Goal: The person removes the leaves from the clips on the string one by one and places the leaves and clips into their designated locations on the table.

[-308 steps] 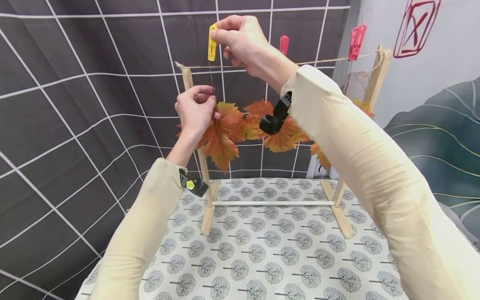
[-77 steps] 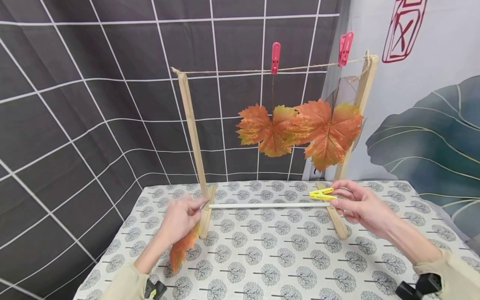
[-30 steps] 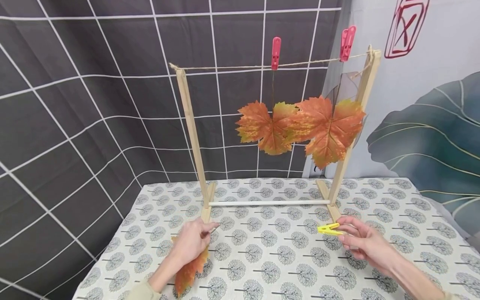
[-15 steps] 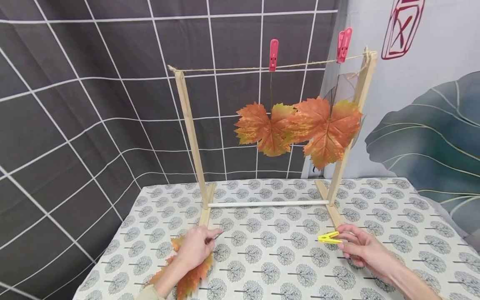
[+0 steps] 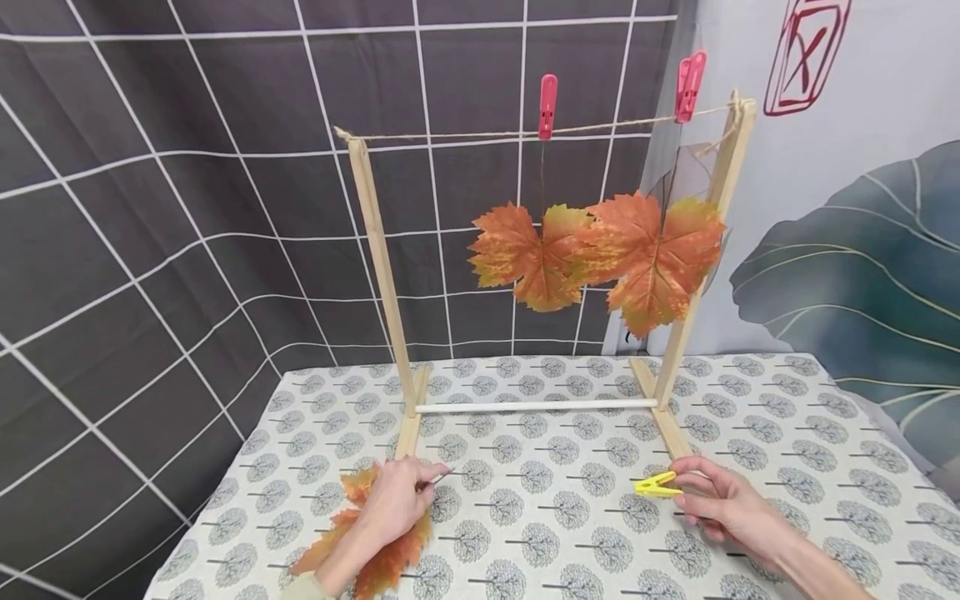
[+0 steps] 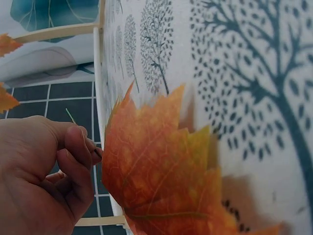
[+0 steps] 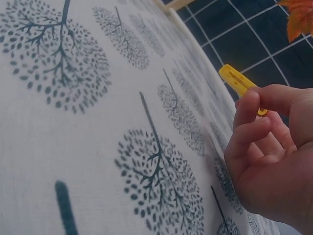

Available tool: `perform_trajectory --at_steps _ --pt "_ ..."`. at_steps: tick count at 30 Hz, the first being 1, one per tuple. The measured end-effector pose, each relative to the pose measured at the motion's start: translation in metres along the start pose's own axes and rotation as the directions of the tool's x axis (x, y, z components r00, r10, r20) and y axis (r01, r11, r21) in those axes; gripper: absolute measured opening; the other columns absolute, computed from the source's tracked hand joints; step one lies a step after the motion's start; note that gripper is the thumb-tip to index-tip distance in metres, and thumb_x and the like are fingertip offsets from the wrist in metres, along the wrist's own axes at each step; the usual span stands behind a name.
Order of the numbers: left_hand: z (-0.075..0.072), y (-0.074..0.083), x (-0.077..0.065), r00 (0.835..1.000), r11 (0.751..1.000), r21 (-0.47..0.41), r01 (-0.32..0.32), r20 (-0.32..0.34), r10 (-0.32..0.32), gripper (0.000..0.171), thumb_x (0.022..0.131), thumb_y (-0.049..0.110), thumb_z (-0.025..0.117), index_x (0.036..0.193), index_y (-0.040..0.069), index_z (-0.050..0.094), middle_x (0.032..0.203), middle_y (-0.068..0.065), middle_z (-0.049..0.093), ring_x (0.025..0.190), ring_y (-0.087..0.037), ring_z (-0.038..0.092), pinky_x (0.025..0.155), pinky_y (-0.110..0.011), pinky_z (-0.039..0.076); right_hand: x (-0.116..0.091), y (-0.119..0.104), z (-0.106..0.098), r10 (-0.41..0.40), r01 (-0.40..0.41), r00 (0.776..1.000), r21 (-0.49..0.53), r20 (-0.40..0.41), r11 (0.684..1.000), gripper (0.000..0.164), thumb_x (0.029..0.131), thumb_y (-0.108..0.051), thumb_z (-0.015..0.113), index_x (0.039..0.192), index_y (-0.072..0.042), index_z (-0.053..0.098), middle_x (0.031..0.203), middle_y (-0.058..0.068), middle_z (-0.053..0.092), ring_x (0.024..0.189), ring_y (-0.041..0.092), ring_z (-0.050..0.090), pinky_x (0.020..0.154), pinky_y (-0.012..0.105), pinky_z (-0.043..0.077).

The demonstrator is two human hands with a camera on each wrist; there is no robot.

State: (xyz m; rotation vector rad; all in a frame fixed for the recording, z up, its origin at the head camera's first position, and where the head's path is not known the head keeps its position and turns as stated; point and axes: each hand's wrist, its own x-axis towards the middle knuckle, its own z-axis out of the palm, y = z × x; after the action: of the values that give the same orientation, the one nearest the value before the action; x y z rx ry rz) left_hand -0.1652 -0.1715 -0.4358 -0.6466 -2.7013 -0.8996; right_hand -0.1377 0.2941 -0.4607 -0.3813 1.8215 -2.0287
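Observation:
My left hand [image 5: 395,502] pinches the thin stem of an orange artificial maple leaf [image 5: 390,560], low over the table at the front left. In the left wrist view the leaf [image 6: 151,161] spreads beyond the fingers, its stem tip poking up past the thumb. My right hand [image 5: 731,502] is at the front right and pinches a yellow clothespin [image 5: 657,484] between thumb and fingers. The right wrist view shows that clothespin [image 7: 238,81] pointing away from the fingertips. Two more leaves, a left one [image 5: 542,258] and a right one [image 5: 654,258], hang behind.
A wooden frame with a left post [image 5: 381,267] and a right post [image 5: 705,267] carries a twine line [image 5: 450,136]. Pink clothespins [image 5: 548,107] hold the hanging leaves on it. A white rod [image 5: 536,407] joins the feet. The table has a tree-print cloth [image 5: 555,533].
Ten seconds ago both hands were up at the line's left end with leaf and yellow clothespin. Both have since come down to the table with them; lately the leaf has settled lower.

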Motion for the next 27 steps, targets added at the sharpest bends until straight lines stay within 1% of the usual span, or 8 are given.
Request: perform_trajectory --at_steps 1,4,7,10,17,21,27 --pt "0.001 0.0 0.0 1.0 1.0 0.003 -0.006 0.002 0.006 0.037 0.073 -0.014 0.069 0.104 0.004 0.078 0.092 -0.013 0.074 0.069 -0.012 0.061 0.05 -0.021 0.047 0.0 0.001 0.0 0.003 -0.003 1.0 0.001 -0.001 1.0 0.038 0.098 0.004 0.053 0.124 -0.024 0.058 0.114 -0.004 0.068 0.069 0.006 0.057 0.05 0.014 0.041" --pt "0.002 -0.001 -0.001 1.0 1.0 0.005 -0.004 0.017 0.004 0.036 0.073 -0.013 0.069 0.104 0.003 0.078 0.089 -0.012 0.073 0.067 -0.011 0.06 0.051 -0.022 0.047 -0.001 0.003 0.0 0.011 -0.011 1.0 -0.001 -0.015 1.0 0.038 0.098 0.004 0.054 0.123 -0.025 0.059 0.112 -0.004 0.068 0.068 0.006 0.057 0.049 0.014 0.041" --pt "0.003 -0.001 -0.001 1.0 1.0 0.001 0.003 0.025 -0.003 0.035 0.074 -0.013 0.068 0.104 0.002 0.078 0.086 -0.011 0.072 0.063 -0.008 0.055 0.049 -0.022 0.046 -0.001 0.005 0.001 0.008 -0.008 1.0 -0.015 -0.027 1.0 0.039 0.098 0.004 0.054 0.124 -0.024 0.058 0.11 -0.003 0.068 0.067 0.005 0.056 0.048 0.014 0.04" --pt "0.004 0.0 -0.001 0.999 1.0 -0.012 0.014 0.035 -0.014 0.035 0.074 -0.013 0.067 0.104 0.002 0.078 0.085 -0.011 0.071 0.06 -0.005 0.049 0.045 -0.022 0.043 -0.002 0.007 0.002 -0.005 0.004 1.0 -0.037 -0.031 0.999 0.039 0.097 0.004 0.055 0.126 -0.021 0.057 0.11 -0.001 0.068 0.065 0.005 0.056 0.047 0.013 0.039" --pt "0.006 0.0 -0.002 0.999 1.0 -0.015 0.016 0.046 -0.016 0.035 0.074 -0.013 0.066 0.102 0.003 0.079 0.081 -0.009 0.07 0.055 -0.003 0.04 0.04 -0.021 0.038 -0.002 0.007 0.005 0.033 -0.04 0.996 -0.092 -0.08 0.995 0.035 0.095 -0.001 0.062 0.126 -0.014 0.054 0.103 0.004 0.067 0.058 0.003 0.052 0.045 0.014 0.038" --pt "0.008 -0.001 -0.002 0.997 0.999 -0.027 0.024 0.077 -0.022 0.035 0.075 -0.013 0.066 0.103 0.003 0.078 0.087 -0.012 0.072 0.055 -0.002 0.039 0.04 -0.021 0.038 -0.001 0.008 0.005 0.031 -0.04 0.996 -0.11 -0.08 0.993 0.036 0.094 -0.002 0.063 0.127 -0.009 0.052 0.099 0.008 0.067 0.055 0.003 0.051 0.045 0.014 0.038" --pt "0.011 -0.002 -0.002 0.996 1.0 0.0 0.009 0.093 -0.009 0.037 0.073 -0.014 0.065 0.102 0.004 0.079 0.088 -0.011 0.072 0.055 -0.002 0.039 0.041 -0.021 0.038 -0.002 0.009 0.006 0.035 -0.041 0.998 -0.102 -0.061 0.994 0.035 0.094 -0.001 0.063 0.126 -0.011 0.053 0.093 0.006 0.066 0.054 0.003 0.05 0.045 0.014 0.038"
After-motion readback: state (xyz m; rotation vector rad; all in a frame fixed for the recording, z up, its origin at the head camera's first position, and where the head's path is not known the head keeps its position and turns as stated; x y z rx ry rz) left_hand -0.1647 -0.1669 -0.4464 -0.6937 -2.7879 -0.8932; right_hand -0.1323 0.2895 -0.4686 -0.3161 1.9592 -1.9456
